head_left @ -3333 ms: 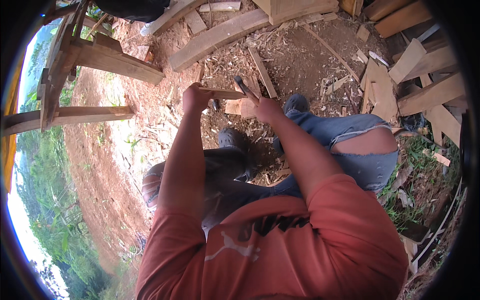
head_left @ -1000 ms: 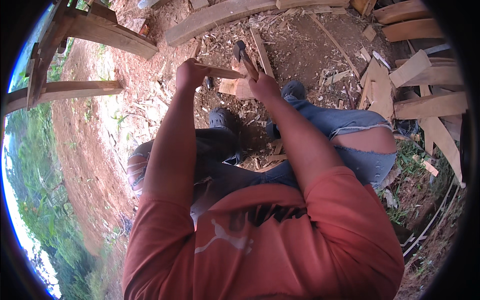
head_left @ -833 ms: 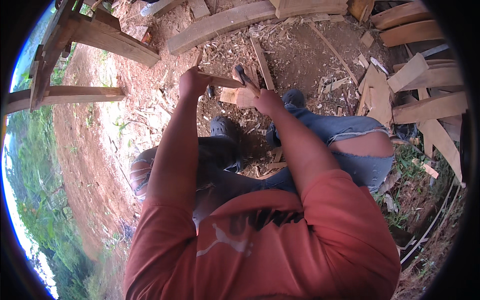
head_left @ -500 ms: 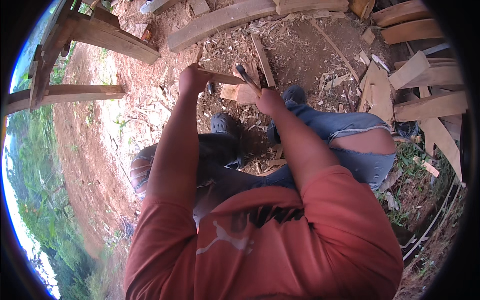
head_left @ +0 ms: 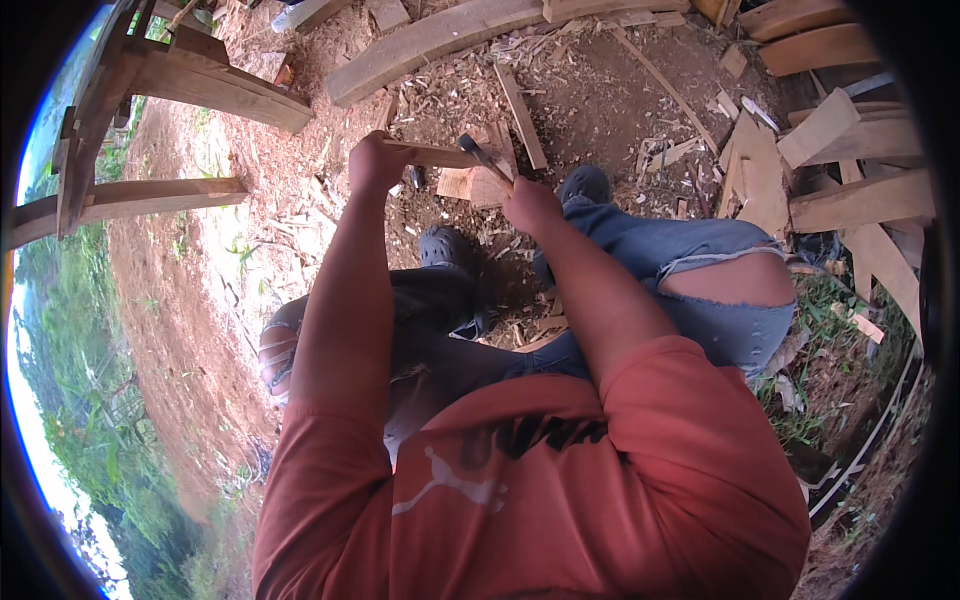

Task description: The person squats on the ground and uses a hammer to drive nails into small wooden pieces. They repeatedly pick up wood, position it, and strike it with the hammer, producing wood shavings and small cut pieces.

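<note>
The left hand (head_left: 375, 160) is closed around a narrow pale wooden stick (head_left: 440, 155), held level. The right hand (head_left: 530, 205) grips a dark-bladed chopping tool (head_left: 485, 158) at the stick's far end. Below lies red dirt ground (head_left: 200, 330) littered with wood chips (head_left: 470, 100) and planks (head_left: 450, 35), outdoors. Both hands sit slightly lower than half a second ago.

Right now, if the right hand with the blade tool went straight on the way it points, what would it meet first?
Probably the wooden stick held by the left hand: the right hand aims its blade tool up-left at it. Depth is unclear.
</note>
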A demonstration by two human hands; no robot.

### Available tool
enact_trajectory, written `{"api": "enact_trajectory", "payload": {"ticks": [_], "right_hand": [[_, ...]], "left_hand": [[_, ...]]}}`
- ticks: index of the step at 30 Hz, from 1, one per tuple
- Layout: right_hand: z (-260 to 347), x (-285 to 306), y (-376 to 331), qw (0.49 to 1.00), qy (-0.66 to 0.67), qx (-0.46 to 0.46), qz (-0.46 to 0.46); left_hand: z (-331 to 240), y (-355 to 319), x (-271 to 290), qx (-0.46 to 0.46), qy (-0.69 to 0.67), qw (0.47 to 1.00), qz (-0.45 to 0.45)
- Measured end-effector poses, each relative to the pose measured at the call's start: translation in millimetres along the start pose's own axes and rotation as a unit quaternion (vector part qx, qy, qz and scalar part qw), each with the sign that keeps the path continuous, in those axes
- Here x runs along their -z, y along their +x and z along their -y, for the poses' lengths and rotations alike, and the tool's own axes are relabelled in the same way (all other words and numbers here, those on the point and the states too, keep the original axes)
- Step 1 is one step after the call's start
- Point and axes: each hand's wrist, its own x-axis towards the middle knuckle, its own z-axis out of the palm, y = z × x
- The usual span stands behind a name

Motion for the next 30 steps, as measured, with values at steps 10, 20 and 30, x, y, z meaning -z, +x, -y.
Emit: {"api": "enact_trajectory", "payload": {"ticks": [10,20,30], "right_hand": [[-17.9,-4.9,24.7,0.922,0.369,-0.077,0.083],[-39.4,16.5,30.4,0.983,0.14,-0.019,0.118],[-7.2,30.7,-20.5,0.988,-0.119,0.013,0.095]], "left_hand": [[-3.3,-6.9,4.1,-0.025,0.009,1.0,-0.012],[-55.2,-27.5,98.0,0.016,-0.297,0.955,0.023],[-71.6,-112.3,191.8,-0.022,-0.587,0.799,0.127]]}}
